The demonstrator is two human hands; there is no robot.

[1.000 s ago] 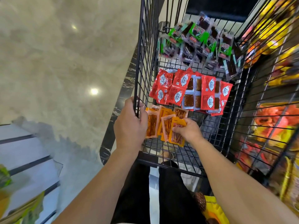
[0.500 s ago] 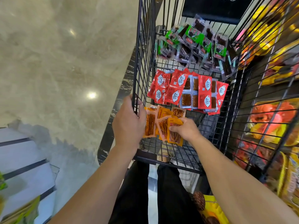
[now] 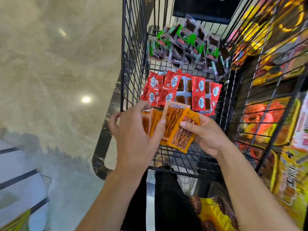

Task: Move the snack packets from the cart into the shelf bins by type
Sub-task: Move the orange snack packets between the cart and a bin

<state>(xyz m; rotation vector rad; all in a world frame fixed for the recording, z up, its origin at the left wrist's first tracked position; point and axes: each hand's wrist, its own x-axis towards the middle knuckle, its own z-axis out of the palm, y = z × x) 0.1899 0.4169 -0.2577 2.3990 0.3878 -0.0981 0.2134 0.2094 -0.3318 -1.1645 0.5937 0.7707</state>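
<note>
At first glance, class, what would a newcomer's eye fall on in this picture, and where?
The fan of orange packets gripped between the left hand and right hand, at the near end of the wire cart. Behind it, a bright block of red packets lies across the cart's middle, with green-and-dark packets heaped at the far end.

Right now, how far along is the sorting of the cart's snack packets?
Done: nothing that I can see; no packet shows in a shelf bin. In hand: the left hand and right hand both grip a fan of orange packets, held over the cart. Left: the red packets and, beyond them, the green packets lie in the cart, and the orange ones have yet to be binned.
</note>
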